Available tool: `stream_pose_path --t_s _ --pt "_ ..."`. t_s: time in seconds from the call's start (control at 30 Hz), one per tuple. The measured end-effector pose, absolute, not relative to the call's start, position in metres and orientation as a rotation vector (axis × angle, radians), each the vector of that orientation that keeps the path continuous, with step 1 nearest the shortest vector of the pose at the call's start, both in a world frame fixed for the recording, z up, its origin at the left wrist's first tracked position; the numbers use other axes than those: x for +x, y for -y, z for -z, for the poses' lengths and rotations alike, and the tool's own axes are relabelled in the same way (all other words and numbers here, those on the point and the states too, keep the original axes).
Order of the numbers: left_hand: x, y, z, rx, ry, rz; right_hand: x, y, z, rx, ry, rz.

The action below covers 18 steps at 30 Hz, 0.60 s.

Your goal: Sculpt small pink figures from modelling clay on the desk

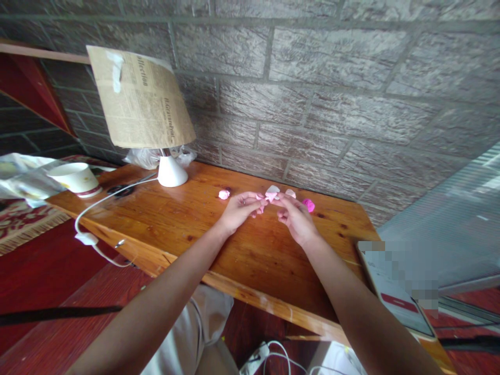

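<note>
2 bare forearms (197,265) of mine stretched over the wooden desk (250,260), with pale cloth (195,323) on my lap and a white power strip (254,359) below the front edge. At the desk's right end lay a tablet (386,276), its screen lit.

Farther in, my left hand (238,211) and right hand (297,219) came close together above the desktop. The fingertips of my left were pinched on a small pink-and-white piece (271,196), and those of my right were closed on its other side, so it sat between the 2 hands. A darker pink bit (259,210) showed under my left fingers, too blurred to name.

1 pale clump (224,194) lay left of my hands; 1 pale pink scrap (290,193) and 1 bright pink clump (308,205) lay to the right. Well off to the left were a paper cup (76,179), dark scissors (123,191) and a lamp (172,173); behind rose a grey brick wall (312,104).
</note>
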<state>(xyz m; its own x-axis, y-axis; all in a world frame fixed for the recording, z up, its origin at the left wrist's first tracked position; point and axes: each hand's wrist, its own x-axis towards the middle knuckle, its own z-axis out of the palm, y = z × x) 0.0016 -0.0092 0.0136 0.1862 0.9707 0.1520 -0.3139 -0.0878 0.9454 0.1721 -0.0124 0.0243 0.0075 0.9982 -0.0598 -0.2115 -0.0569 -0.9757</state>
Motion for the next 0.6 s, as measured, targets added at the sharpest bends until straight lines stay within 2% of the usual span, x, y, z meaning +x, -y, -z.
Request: stream_pose_path --t_s 0.3,0.6 --pt "0.0001 0.0076 -0.0103 1.215 -0.777 -1.337 0.1676 0.0188 -0.0253 -1.066 1.119 -1.466" --pt "0.0025 0.0078 -0.0089 1.260 -0.755 -1.362 0.1660 0.0210 -0.0245 -0.963 1.169 -1.443"
